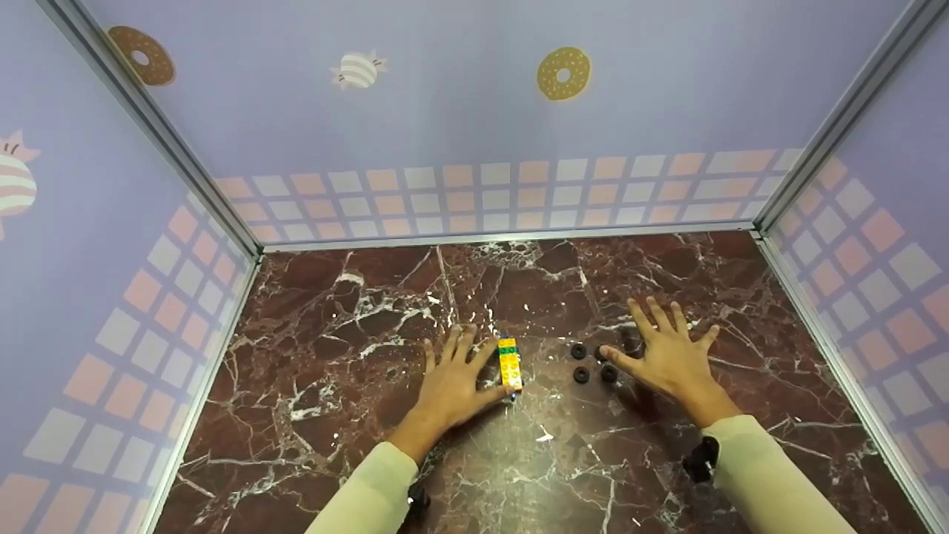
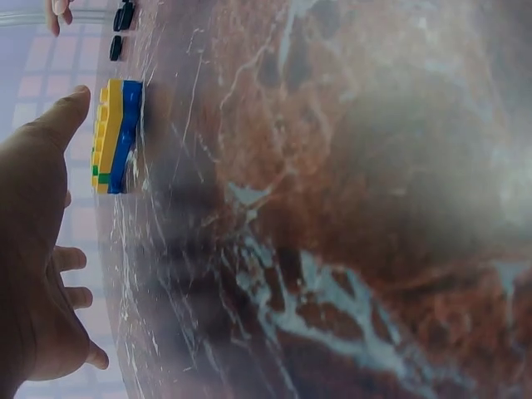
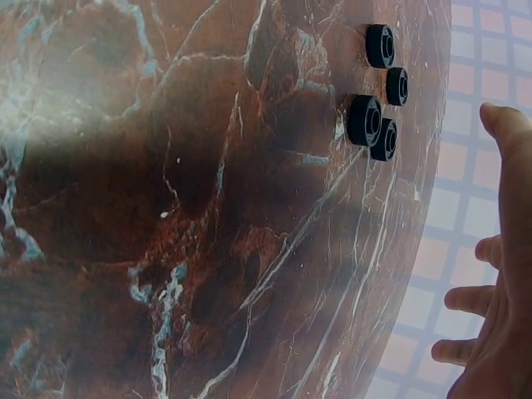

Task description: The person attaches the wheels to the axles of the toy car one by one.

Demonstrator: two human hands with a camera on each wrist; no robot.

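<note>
My left hand (image 1: 454, 382) hovers with its fingers spread beside a small toy-brick build (image 1: 510, 363), its thumb and index finger to either end of it in the head view. Yellow studded bricks with a green band top the build, and the left wrist view shows a blue base (image 2: 126, 137) flat on the table. To the right, several small black toy wheels (image 1: 581, 374) lie in a cluster, hubs showing in the right wrist view. Beyond them my right hand (image 1: 671, 363) is spread wide, its thumb overlapping one wheel in the head view. Neither hand grips anything.
Dark red marbled tabletop (image 1: 356, 430) with white veins runs under everything. Lilac panels (image 1: 460, 111) with pink and white squares stand at the back and both sides, joined by metal corner strips. A black wrist device (image 1: 700, 458) sits at the right cuff.
</note>
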